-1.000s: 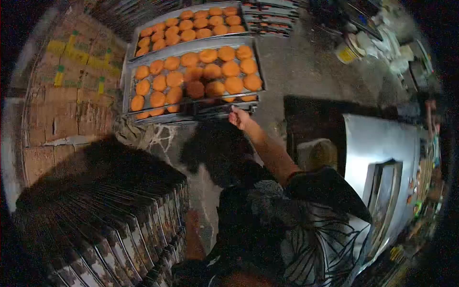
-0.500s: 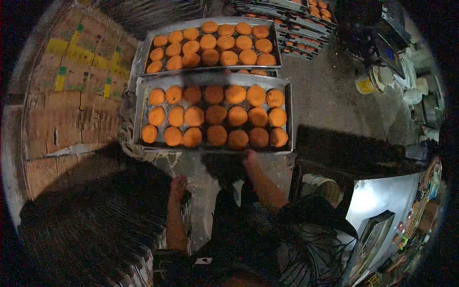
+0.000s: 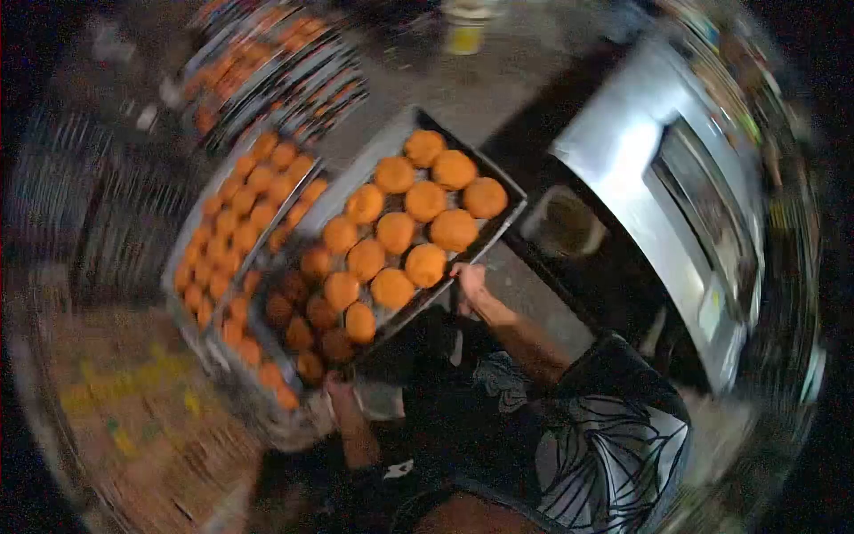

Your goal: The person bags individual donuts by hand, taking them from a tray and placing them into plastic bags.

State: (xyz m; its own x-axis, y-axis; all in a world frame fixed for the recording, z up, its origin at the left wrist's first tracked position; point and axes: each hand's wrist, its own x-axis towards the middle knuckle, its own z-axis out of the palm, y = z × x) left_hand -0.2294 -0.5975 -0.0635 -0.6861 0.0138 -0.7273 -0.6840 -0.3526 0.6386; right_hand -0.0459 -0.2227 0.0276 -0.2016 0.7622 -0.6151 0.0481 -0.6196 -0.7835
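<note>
A rectangular metal tray with rows of round orange-brown baked pieces is up in front of my body, slanting across the middle. My right hand grips its near long edge toward the right, fingers bent over the rim. At the tray's near left end, my left hand is closed on the edge, slightly blurred. Beyond the left end lie more trays of the same round pieces, partly overlapped by the held tray. The left part of the held tray is in shadow.
A tall stack of filled trays stands at the upper left. Cartons with yellow tape are at the lower left. To the right is a shiny metal surface, with a round container beside it. A bucket stands at the top.
The view has swung to the right. Both hands have come onto the near tray's edge, and it is now lifted and apart from its former place, with other filled trays showing behind it.
</note>
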